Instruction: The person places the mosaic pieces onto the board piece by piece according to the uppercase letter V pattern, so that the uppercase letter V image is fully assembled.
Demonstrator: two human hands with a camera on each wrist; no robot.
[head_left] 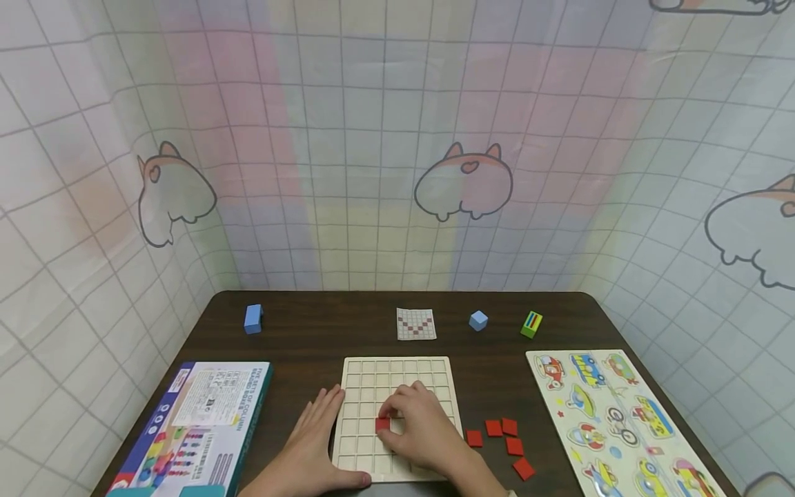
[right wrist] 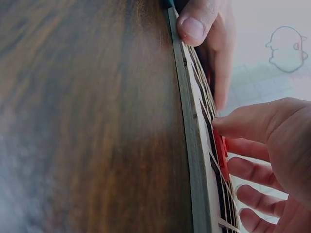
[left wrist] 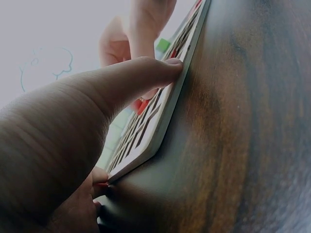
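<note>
A pale wooden grid board (head_left: 360, 445) lies on the dark table. My right hand (head_left: 422, 428) is over its middle, thumb and forefinger pinching a red square tile (head_left: 382, 424) at the grid. In the right wrist view the thumb and forefinger meet at the red tile (right wrist: 221, 153), low against the board's face. My left hand (head_left: 310, 442) rests along the board's left side, fingers straight, thumb on the near edge. That thumb (left wrist: 163, 71) presses the board's rim in the left wrist view. Several loose red tiles (head_left: 514, 446) lie right of the board.
At the left stands a boxed toy set (head_left: 211, 421); a picture puzzle board (head_left: 596, 414) lies at the right. Along the back are a blue block (head_left: 252, 319), a small patterned card (head_left: 416, 324), a blue cube (head_left: 478, 320) and a green striped block (head_left: 531, 324).
</note>
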